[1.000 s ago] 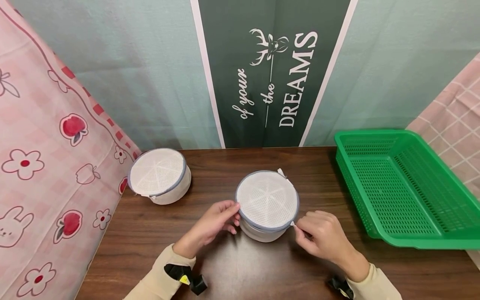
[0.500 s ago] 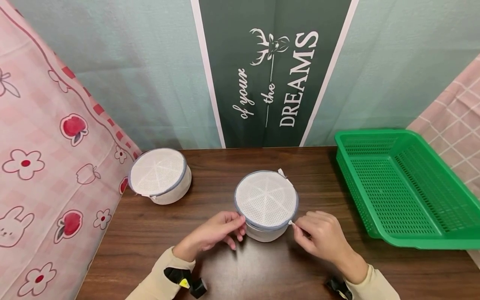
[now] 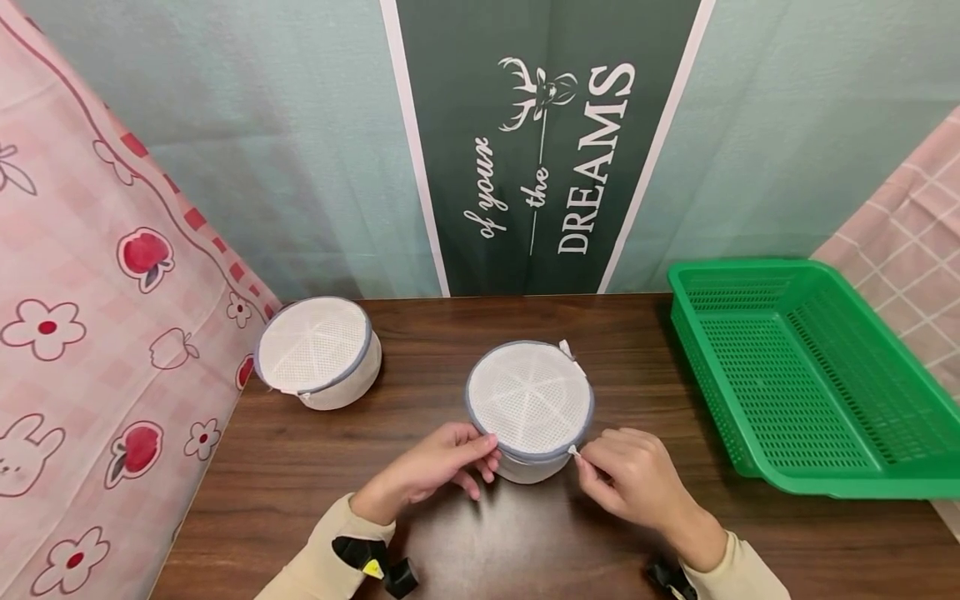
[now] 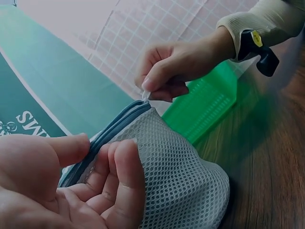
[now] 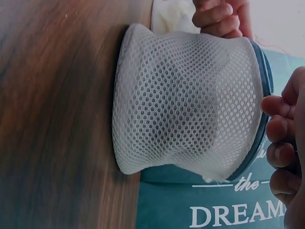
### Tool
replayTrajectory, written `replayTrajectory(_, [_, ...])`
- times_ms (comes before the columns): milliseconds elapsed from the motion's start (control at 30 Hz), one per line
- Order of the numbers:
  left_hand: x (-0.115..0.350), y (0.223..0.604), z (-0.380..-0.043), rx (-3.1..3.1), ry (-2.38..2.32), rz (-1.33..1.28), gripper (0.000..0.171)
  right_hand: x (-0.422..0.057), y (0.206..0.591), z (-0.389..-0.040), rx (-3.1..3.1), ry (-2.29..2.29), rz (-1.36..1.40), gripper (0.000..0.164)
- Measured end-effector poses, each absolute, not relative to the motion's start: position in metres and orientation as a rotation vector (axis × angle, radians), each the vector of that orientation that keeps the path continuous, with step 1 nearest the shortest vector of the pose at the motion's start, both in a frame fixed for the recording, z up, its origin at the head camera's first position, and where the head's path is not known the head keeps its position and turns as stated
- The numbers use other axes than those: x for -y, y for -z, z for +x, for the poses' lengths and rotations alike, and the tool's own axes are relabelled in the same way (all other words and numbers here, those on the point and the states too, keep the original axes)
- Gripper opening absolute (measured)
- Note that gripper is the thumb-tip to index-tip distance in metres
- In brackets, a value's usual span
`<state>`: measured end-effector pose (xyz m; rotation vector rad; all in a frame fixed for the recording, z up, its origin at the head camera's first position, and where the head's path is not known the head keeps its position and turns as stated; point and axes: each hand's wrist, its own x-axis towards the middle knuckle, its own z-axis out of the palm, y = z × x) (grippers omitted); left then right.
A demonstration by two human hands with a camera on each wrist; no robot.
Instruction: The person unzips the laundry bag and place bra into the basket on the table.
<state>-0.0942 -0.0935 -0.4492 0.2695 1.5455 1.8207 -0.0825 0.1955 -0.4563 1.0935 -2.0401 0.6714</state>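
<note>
1. While the zip pull [image 4: 145, 96] is pinched in the fingers of the right hand [image 3: 633, 475], the rim [image 4: 116, 123] is clamped by the left hand [image 3: 442, 461], seemingly for steadiness.
2. The mesh laundry bag [image 3: 529, 396] is stood upright on the worktop [image 3: 510, 542] between them.
3. A second bag [image 3: 318, 342] is placed well apart.

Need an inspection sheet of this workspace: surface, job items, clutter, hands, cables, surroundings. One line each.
Surface: brown wood-grain table, some glare near the front.
Job items: round white mesh bag with a blue zipped rim, standing mid-table; whether the zip is fully closed cannot be told.
Clutter: second mesh bag at back left, green basket at right, both apart from the held bag.
Left hand: pinches the rim at front.
Right hand: pinches the zipper pull.
Cables: nothing seen.
Surroundings: teal printed cloth behind, pink patterned cloth left, pink checked cloth right.
</note>
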Motion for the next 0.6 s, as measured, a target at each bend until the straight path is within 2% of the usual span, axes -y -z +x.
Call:
replayTrajectory(267, [0.093,0.449,-0.097,-1.561,-1.904,0.146,0.024,-0.188,0.461,-0.08,2.062,-0.696,1.147,0.036])
replayTrajectory(600, [0.087,0.449,-0.09,-1.522,-1.812,0.18,0.041,-0.184,0.463,-0.079,2.088,-0.695,1.1,0.037])
